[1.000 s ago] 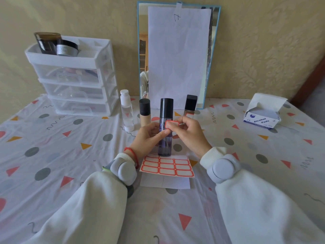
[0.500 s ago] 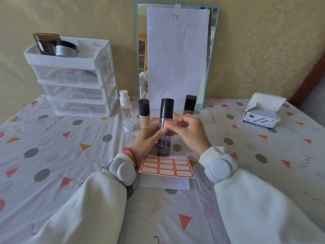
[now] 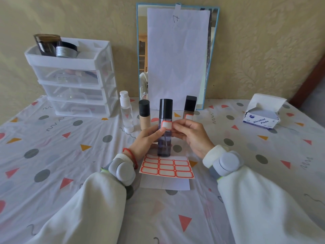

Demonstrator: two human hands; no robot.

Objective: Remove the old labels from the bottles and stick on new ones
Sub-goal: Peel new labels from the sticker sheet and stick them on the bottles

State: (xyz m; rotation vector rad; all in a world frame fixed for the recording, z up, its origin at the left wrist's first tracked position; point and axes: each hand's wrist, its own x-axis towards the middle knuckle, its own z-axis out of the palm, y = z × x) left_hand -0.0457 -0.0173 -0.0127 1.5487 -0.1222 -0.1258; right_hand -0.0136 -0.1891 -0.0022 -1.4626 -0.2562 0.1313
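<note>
A tall dark purple bottle with a black cap stands upright on the top edge of a sheet of red-bordered labels. My left hand grips the bottle's side, thumb on the front. A red-bordered label lies flat on the bottle's upper front. My right hand pinches the label's right edge with thumb and forefinger. Behind stand a clear bottle with white cap, a beige bottle with black cap and a small square-capped bottle that bears a label.
A white three-drawer organiser with two dark jars on top stands at the back left. A blue-framed mirror covered with paper leans on the wall. An open box of alcohol pads sits at the right. A patterned cloth covers the table.
The label, earlier held curled between both hands' fingertips in front of the bottle, now lies flat against the bottle's front. My left thumb has dropped just below it.
</note>
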